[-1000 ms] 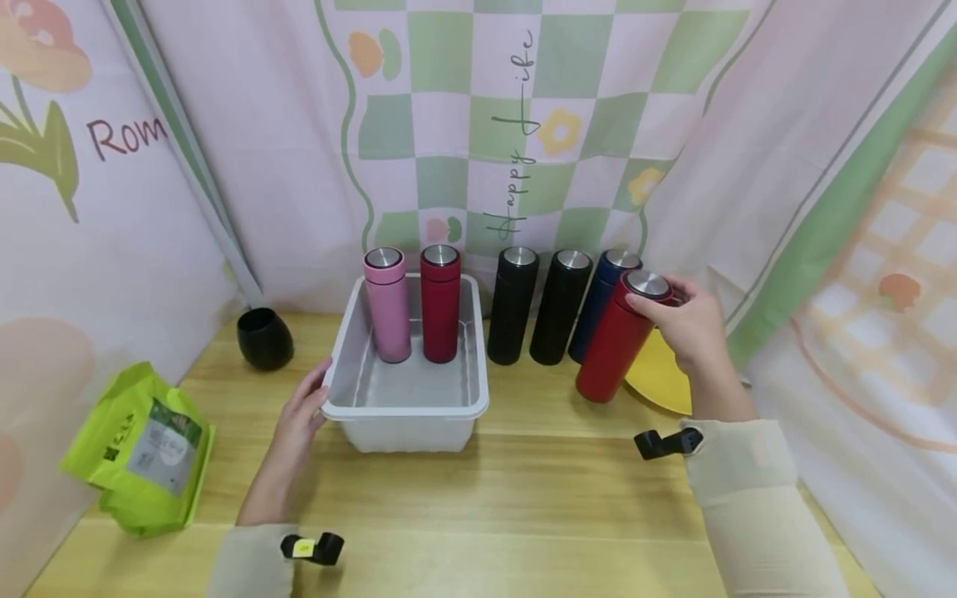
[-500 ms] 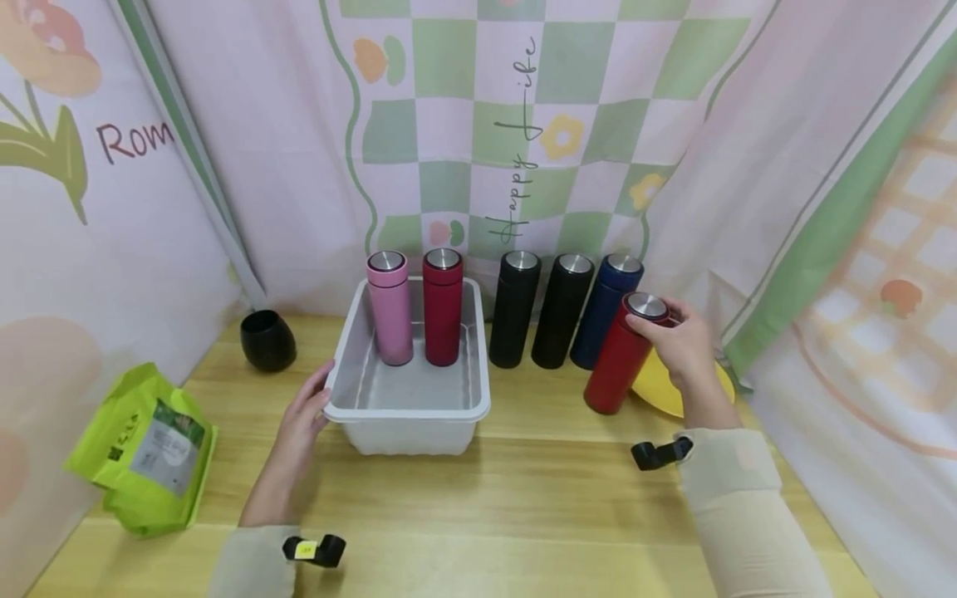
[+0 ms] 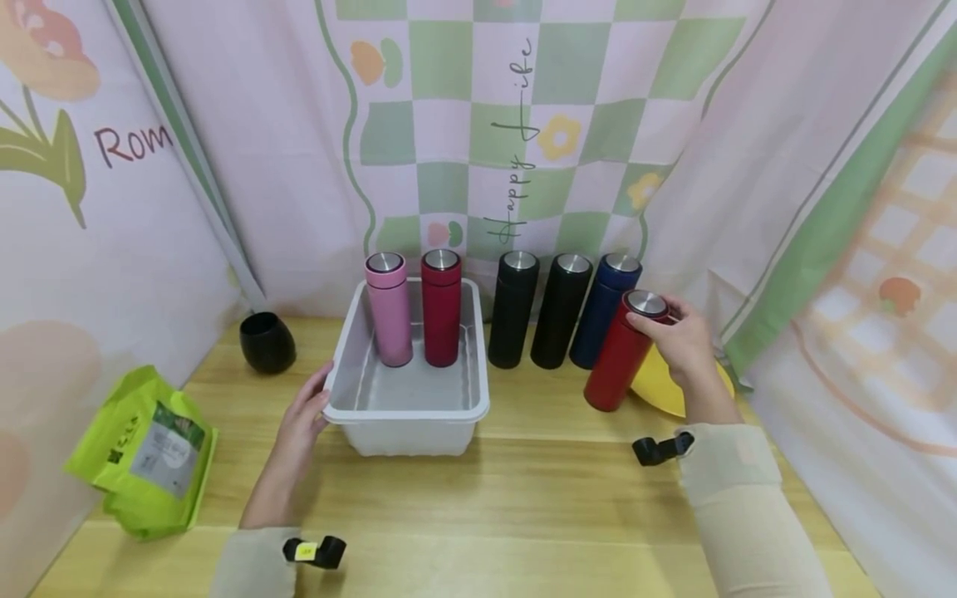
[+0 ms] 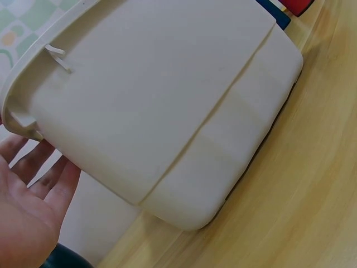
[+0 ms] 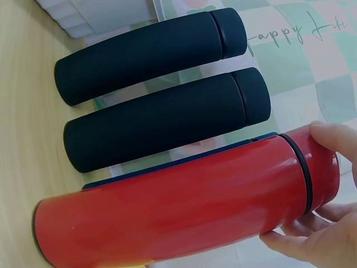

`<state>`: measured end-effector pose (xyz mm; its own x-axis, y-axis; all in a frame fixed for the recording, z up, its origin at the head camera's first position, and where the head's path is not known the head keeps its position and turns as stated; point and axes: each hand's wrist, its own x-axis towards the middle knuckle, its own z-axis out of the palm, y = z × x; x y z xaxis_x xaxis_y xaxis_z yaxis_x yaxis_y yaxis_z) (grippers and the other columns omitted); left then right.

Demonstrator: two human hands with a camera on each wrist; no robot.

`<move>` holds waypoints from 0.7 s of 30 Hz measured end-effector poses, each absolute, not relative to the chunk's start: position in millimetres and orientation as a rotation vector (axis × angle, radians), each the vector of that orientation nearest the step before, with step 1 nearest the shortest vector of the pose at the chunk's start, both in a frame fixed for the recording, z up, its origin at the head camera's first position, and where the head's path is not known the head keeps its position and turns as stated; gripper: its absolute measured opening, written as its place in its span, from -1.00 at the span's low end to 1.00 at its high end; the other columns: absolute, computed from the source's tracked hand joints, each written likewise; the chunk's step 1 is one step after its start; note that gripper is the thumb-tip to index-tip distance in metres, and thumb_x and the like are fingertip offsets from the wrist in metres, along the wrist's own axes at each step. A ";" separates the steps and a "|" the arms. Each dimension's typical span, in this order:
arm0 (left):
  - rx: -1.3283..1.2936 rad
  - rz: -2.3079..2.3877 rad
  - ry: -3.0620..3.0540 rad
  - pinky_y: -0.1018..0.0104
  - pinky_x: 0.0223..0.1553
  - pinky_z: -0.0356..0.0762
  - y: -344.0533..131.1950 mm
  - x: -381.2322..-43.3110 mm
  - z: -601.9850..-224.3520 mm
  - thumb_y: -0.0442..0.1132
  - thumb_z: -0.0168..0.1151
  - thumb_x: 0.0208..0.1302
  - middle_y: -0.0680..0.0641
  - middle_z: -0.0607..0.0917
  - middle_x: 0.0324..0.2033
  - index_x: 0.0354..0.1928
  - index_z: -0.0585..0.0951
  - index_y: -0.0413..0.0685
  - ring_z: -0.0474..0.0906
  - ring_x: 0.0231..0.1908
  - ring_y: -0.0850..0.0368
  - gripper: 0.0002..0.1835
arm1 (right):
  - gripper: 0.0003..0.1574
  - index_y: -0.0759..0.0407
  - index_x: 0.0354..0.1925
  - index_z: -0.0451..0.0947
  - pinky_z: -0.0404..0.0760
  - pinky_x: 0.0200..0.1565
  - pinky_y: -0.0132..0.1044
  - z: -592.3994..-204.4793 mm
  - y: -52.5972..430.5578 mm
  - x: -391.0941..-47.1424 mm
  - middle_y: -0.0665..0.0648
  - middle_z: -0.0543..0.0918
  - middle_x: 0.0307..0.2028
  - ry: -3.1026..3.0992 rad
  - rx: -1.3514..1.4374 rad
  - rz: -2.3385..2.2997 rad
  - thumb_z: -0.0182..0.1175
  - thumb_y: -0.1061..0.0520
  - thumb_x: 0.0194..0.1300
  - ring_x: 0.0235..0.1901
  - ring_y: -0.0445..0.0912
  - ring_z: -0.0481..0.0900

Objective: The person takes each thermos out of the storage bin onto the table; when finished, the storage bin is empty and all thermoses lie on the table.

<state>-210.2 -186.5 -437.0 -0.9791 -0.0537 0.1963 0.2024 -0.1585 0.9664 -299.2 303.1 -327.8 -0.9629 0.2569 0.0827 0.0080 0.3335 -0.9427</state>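
My right hand (image 3: 684, 336) grips a glossy red thermos flask (image 3: 617, 361) around its upper end, thumb on one side and fingers on the other. The flask stands nearly upright on the table, in front of a navy thermos (image 3: 601, 320). In the right wrist view, the red flask (image 5: 173, 201) covers most of the navy one. My left hand (image 3: 299, 415) touches the left side of a light grey plastic bin (image 3: 407, 436). In the left wrist view, its fairly straight fingers (image 4: 64, 181) lie against the wall just under the rim. Inside the bin stand a pink thermos (image 3: 390, 320) and a dark red thermos (image 3: 441, 316).
Two black thermoses (image 3: 512, 316) stand between the bin and the navy one. A yellow plate (image 3: 661, 386) lies behind the red flask, partly hidden. A black cup (image 3: 267, 342) and a lime-green bag (image 3: 153, 457) are at the left. Patterned curtains (image 3: 441, 133) enclose the wooden table.
My right hand and the red flask have shifted slightly down and toward the front, showing more of the navy thermos and the plate. My left hand and the bin have stayed put.
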 end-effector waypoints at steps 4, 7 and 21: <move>-0.158 -2.268 -1.921 0.35 0.11 0.34 -186.0 -209.6 -436.3 -0.23 -0.15 0.54 0.12 0.39 0.20 0.46 0.16 -0.26 0.30 0.16 0.25 -0.47 | 0.06 0.33 0.48 -0.03 0.31 0.27 -0.08 -327.5 303.5 -298.1 0.37 0.18 0.37 -2.410 -0.238 1.659 0.32 0.00 0.27 0.28 0.18 0.22; -0.148 -2.269 -1.929 0.33 0.13 0.33 -185.8 -209.5 -436.1 -0.23 -0.15 0.55 0.09 0.37 0.22 0.46 0.16 -0.25 0.29 0.16 0.24 -0.47 | 0.08 0.36 0.48 -0.05 0.29 0.27 -0.05 -327.3 303.9 -297.5 0.38 0.17 0.37 -2.428 -0.230 1.646 0.32 -0.01 0.27 0.28 0.19 0.21; -0.177 -2.277 -1.909 0.37 0.11 0.36 -186.5 -210.2 -436.7 -0.23 -0.15 0.55 0.08 0.36 0.22 0.46 0.17 -0.25 0.30 0.15 0.24 -0.47 | 0.17 0.13 0.53 -0.06 0.14 0.31 0.14 -267.7 268.3 -285.0 0.26 -0.01 0.47 -2.551 -0.126 1.324 0.27 -0.27 0.23 0.41 0.19 -0.02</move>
<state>-210.2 -186.5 -436.7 -0.9795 -0.0499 0.1954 0.2011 -0.1696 0.9648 -285.0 268.3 -267.7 -0.9613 0.1970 0.1926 -0.0441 0.5802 -0.8133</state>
